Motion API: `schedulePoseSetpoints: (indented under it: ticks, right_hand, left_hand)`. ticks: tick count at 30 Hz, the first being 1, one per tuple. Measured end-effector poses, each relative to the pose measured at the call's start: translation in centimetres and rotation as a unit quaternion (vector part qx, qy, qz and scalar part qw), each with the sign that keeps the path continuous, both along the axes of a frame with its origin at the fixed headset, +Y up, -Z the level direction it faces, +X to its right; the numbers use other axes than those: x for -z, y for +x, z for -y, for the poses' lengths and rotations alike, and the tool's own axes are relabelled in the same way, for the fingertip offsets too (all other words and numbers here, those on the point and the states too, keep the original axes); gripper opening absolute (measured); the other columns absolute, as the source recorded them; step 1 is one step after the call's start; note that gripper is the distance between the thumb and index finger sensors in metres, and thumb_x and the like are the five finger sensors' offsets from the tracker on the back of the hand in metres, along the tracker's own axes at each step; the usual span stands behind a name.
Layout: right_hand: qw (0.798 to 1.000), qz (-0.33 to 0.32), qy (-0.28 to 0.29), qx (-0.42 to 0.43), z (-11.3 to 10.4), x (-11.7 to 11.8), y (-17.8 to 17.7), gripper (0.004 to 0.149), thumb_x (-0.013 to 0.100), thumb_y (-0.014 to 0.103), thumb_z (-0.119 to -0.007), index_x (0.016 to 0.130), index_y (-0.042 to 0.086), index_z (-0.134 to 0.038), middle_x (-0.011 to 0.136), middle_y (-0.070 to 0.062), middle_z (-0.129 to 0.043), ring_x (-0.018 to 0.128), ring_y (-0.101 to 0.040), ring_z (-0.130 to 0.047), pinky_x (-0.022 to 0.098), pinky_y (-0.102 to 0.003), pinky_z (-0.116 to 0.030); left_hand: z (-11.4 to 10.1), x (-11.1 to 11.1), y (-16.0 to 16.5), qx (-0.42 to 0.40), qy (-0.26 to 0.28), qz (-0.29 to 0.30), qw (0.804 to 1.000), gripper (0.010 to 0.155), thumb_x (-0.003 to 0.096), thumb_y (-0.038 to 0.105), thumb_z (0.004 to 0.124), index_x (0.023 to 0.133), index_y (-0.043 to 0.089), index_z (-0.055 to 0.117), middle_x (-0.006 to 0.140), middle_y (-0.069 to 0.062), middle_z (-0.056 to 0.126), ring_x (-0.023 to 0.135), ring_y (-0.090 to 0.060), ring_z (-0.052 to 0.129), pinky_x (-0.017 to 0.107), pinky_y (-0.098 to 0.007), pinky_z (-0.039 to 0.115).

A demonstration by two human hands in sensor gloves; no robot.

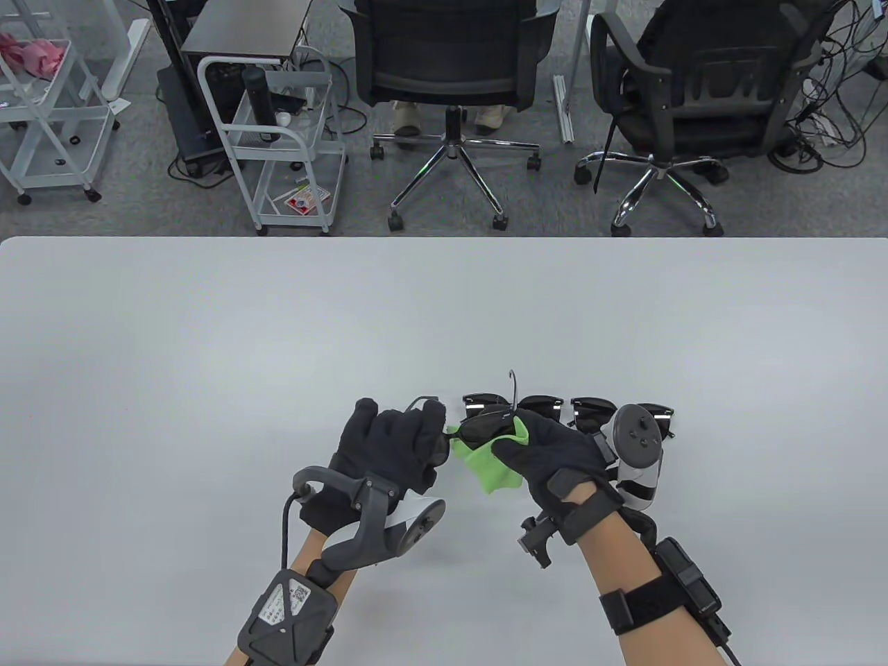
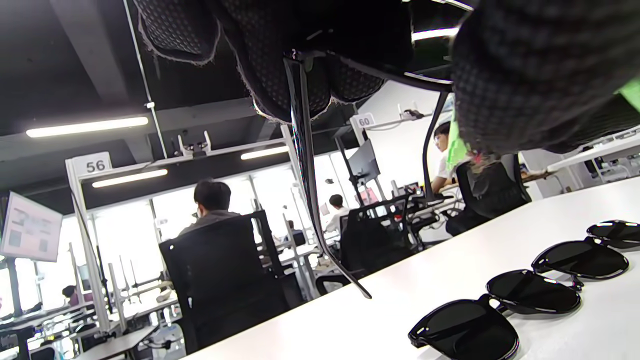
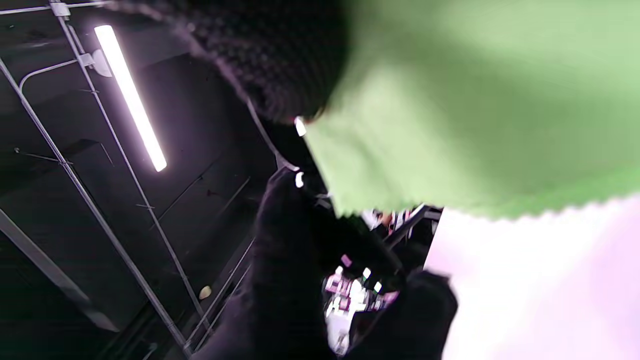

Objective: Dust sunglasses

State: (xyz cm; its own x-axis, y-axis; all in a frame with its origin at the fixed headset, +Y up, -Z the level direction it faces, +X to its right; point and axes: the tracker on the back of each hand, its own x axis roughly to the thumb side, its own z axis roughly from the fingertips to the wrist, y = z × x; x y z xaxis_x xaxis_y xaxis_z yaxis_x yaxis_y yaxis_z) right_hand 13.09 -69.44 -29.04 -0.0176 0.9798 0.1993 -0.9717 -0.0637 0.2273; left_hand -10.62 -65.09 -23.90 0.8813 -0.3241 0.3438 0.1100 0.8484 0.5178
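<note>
My left hand [image 1: 402, 437] grips one end of a pair of black sunglasses [image 1: 489, 423], held just above the table. Its temple arms [image 2: 305, 175] hang down in the left wrist view. My right hand [image 1: 548, 444] holds a green cloth [image 1: 489, 466] pressed around a lens of the held sunglasses. The cloth fills the right wrist view [image 3: 475, 100]. Two more pairs of black sunglasses lie on the table behind the hands: one at the middle [image 1: 538, 404], one at the right [image 1: 590, 411]. They show in the left wrist view as a row of lenses [image 2: 530, 290].
The white table [image 1: 208, 347] stretches wide to the left, right and back. Beyond its far edge stand two black office chairs [image 1: 451, 76] and a white wire cart [image 1: 284, 139].
</note>
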Motion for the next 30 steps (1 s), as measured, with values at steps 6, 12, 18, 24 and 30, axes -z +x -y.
schedulePoseSetpoints:
  ticks: [6,12,18,24,30]
  right_hand:
    - [0.997,0.071,0.023,-0.005,-0.1,-0.4,0.4,0.043,0.042,0.045,-0.087,0.069,0.013,-0.097,0.058,-0.003,-0.107,0.045,-0.024,-0.108,0.052,-0.053,-0.081]
    - [0.997,-0.031,-0.009,0.064,0.3,-0.1,-0.2,0.046,0.045,0.035,-0.082,0.083,0.010,-0.088,0.078,-0.008,-0.100,0.066,-0.032,-0.102,0.056,-0.059,-0.074]
    - [0.999,0.022,0.028,0.008,-0.5,-0.4,-0.2,0.045,0.037,0.027,-0.094,0.080,0.015,-0.090,0.073,-0.003,-0.102,0.060,-0.027,-0.105,0.055,-0.055,-0.078]
    - [0.998,0.014,0.014,0.052,0.4,-0.3,-0.3,0.047,0.044,0.043,-0.081,0.079,0.013,-0.091,0.071,-0.004,-0.104,0.059,-0.026,-0.107,0.057,-0.055,-0.077]
    - [0.993,-0.108,0.018,0.041,0.7,-0.1,-2.1,0.060,0.047,0.043,-0.076,0.095,0.006,-0.073,0.093,-0.014,-0.088,0.081,-0.037,-0.094,0.060,-0.063,-0.069]
  left_hand:
    - [-0.1,-0.4,0.6,-0.003,0.001,0.011,1.000,0.096,0.0245,0.067,0.092,0.105,0.030,0.054,0.093,0.016,0.082,0.081,-0.010,0.093,0.076,-0.050,0.066]
    - [-0.4,-0.5,0.1,-0.004,0.004,0.007,1.000,0.096,0.0245,0.066,0.092,0.105,0.029,0.055,0.093,0.015,0.083,0.080,-0.011,0.094,0.076,-0.050,0.067]
    - [-0.4,-0.4,0.1,-0.004,0.010,0.005,1.000,0.096,0.0249,0.066,0.093,0.105,0.029,0.055,0.093,0.015,0.082,0.080,-0.011,0.094,0.076,-0.050,0.067]
    - [-0.6,-0.5,0.1,-0.009,0.014,0.009,1.000,0.096,0.0246,0.067,0.092,0.105,0.030,0.055,0.093,0.016,0.083,0.080,-0.010,0.094,0.076,-0.050,0.067]
    - [-1.6,-0.3,-1.3,-0.065,0.014,0.005,0.998,0.097,0.0243,0.069,0.089,0.105,0.030,0.053,0.094,0.016,0.082,0.080,-0.008,0.095,0.077,-0.048,0.067]
